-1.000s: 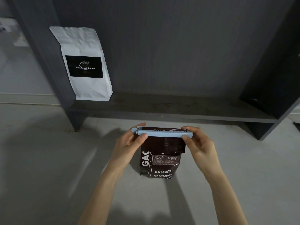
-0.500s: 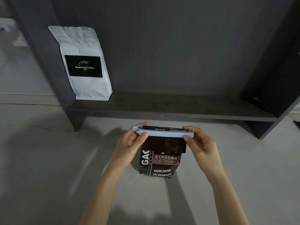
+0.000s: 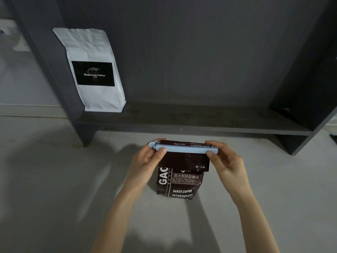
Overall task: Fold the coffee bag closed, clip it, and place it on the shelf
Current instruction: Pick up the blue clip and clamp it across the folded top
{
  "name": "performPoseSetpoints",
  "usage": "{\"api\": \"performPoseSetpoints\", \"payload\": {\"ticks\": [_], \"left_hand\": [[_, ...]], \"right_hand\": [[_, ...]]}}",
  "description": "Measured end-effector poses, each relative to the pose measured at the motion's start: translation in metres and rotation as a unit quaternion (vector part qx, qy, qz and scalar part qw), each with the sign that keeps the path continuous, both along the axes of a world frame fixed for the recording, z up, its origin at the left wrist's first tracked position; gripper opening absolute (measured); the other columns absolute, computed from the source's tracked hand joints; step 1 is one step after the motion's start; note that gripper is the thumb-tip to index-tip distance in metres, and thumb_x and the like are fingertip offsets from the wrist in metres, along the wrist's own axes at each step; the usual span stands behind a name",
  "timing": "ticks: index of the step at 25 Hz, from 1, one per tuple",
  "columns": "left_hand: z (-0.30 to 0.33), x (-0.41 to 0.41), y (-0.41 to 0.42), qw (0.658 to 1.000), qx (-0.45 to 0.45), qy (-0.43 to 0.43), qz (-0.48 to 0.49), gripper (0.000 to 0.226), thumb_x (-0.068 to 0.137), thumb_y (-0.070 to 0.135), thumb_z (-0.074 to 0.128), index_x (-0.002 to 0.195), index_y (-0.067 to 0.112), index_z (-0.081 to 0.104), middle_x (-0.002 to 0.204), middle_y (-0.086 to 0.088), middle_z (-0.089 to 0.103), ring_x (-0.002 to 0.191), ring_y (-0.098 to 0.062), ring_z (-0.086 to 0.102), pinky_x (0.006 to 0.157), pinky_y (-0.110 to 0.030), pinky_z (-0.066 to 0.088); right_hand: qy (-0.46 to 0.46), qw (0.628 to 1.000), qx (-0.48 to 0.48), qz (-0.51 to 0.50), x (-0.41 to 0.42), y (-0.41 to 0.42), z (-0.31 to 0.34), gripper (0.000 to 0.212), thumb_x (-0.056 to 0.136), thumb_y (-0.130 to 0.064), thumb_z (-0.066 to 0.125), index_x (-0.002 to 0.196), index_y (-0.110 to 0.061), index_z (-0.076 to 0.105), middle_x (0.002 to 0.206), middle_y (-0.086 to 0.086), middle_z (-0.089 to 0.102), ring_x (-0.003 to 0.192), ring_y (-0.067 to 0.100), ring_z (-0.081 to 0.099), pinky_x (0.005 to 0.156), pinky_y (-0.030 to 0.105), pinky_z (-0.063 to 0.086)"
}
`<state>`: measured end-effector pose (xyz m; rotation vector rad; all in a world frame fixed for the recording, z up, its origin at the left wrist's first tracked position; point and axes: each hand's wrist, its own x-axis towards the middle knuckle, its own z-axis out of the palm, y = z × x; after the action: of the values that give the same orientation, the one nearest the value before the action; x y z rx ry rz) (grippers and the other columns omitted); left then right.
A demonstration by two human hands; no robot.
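The dark brown coffee bag (image 3: 179,181) stands upright on the pale, matte concrete floor (image 3: 45,179), near me and just in front of the shelf (image 3: 200,123); its glossy foil face carries white print; its top is folded over into a flat flap. A long, slim, pale blue plastic clip (image 3: 184,149) lies level across that fold, a rounded hinge knob at its left end. My left hand (image 3: 145,161) pinches the clip's left end, thumb on the near side, fingers (image 3: 160,140) curled behind; my right hand (image 3: 228,163) pinches the right end likewise, thumb tip pressed on the near bar. Whether the clip is fully latched, I cannot tell. The shelf is a dark grey, flat board with upright side panels; at its far left stands a white, creased paper bag (image 3: 93,70) with a black rectangular label, leaning against the left panel.
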<state>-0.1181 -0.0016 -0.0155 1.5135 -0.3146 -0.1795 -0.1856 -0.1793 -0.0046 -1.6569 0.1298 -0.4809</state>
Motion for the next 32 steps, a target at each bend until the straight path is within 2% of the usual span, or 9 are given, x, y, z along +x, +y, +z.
{"api": "performPoseSetpoints", "payload": {"ticks": [4,8,13,16,20,23,27,30,32], "left_hand": [[-0.002,-0.002,-0.004,1.0,-0.013,-0.004,0.012,0.013,0.084,0.02,0.053,0.091,0.03,0.059,0.076,0.031,0.07,0.082,0.012,0.062,0.064,-0.001,0.043],[-0.002,-0.003,-0.007,0.999,-0.02,-0.011,0.024,0.009,0.084,0.023,0.053,0.086,0.031,0.057,0.077,0.032,0.069,0.08,0.011,0.062,0.064,-0.001,0.044],[-0.004,-0.004,-0.008,0.999,-0.029,-0.027,0.012,0.004,0.084,0.019,0.053,0.087,0.019,0.055,0.073,0.023,0.07,0.076,0.006,0.063,0.066,-0.006,0.047],[-0.007,-0.004,-0.007,0.999,-0.04,-0.028,0.013,0.012,0.079,0.024,0.056,0.088,0.015,0.056,0.073,0.019,0.07,0.077,0.003,0.063,0.068,-0.007,0.048],[-0.006,-0.002,-0.004,0.999,-0.051,0.0,0.014,0.004,0.078,0.02,0.058,0.08,0.022,0.061,0.069,0.019,0.071,0.075,0.005,0.064,0.066,-0.005,0.046],[-0.008,0.001,-0.001,0.998,-0.048,0.021,0.043,0.014,0.078,0.015,0.061,0.078,0.028,0.064,0.064,0.023,0.071,0.071,0.011,0.063,0.064,-0.001,0.045],[-0.007,0.004,0.005,0.999,-0.005,0.006,0.036,0.011,0.074,0.028,0.061,0.078,0.036,0.065,0.069,0.03,0.07,0.079,0.012,0.062,0.071,-0.001,0.045],[-0.009,0.002,0.003,0.999,-0.02,-0.015,0.047,0.015,0.078,0.021,0.059,0.082,0.034,0.065,0.07,0.029,0.07,0.08,0.011,0.063,0.07,-0.002,0.045],[-0.01,-0.002,-0.002,0.997,-0.04,-0.027,0.065,0.014,0.08,0.015,0.058,0.084,0.025,0.066,0.068,0.027,0.071,0.077,0.01,0.064,0.067,-0.002,0.045]], "right_hand": [[0.0,1.0,0.0,-0.006,0.0,0.0,0.0,0.025,0.085,0.0,0.052,0.09,-0.024,0.059,0.083,-0.007,0.064,0.069,-0.01,0.06,0.062,0.003,0.045],[0.002,1.0,-0.001,-0.008,0.0,0.001,0.0,0.027,0.085,0.0,0.051,0.087,-0.027,0.058,0.083,-0.006,0.064,0.069,-0.01,0.06,0.061,0.003,0.045],[0.001,1.0,0.001,-0.008,-0.002,0.001,0.001,0.026,0.086,-0.001,0.05,0.087,-0.026,0.058,0.082,-0.006,0.063,0.069,-0.01,0.061,0.06,0.004,0.047],[0.002,1.0,0.007,-0.005,-0.002,0.002,0.001,0.026,0.086,-0.001,0.05,0.087,-0.025,0.058,0.082,-0.005,0.063,0.068,-0.009,0.061,0.059,0.005,0.047],[0.003,1.0,0.006,-0.003,-0.002,0.002,0.001,0.024,0.086,0.0,0.05,0.088,-0.023,0.058,0.08,-0.005,0.062,0.066,-0.01,0.06,0.058,0.004,0.046],[0.005,1.0,0.01,-0.008,-0.001,0.002,0.001,0.024,0.086,0.001,0.05,0.087,-0.022,0.058,0.078,-0.006,0.062,0.062,-0.01,0.059,0.056,0.003,0.045],[0.004,1.0,0.012,-0.016,0.001,0.002,0.001,0.025,0.086,0.001,0.05,0.086,-0.023,0.058,0.08,-0.006,0.063,0.065,-0.01,0.06,0.059,0.004,0.047],[0.006,1.0,0.015,-0.017,0.001,0.002,0.001,0.026,0.086,0.001,0.05,0.085,-0.024,0.058,0.08,-0.005,0.063,0.065,-0.009,0.061,0.058,0.004,0.047],[0.003,1.0,0.015,-0.019,0.0,0.003,0.001,0.027,0.086,0.002,0.049,0.084,-0.024,0.058,0.078,-0.005,0.063,0.062,-0.009,0.06,0.055,0.004,0.046]]}}
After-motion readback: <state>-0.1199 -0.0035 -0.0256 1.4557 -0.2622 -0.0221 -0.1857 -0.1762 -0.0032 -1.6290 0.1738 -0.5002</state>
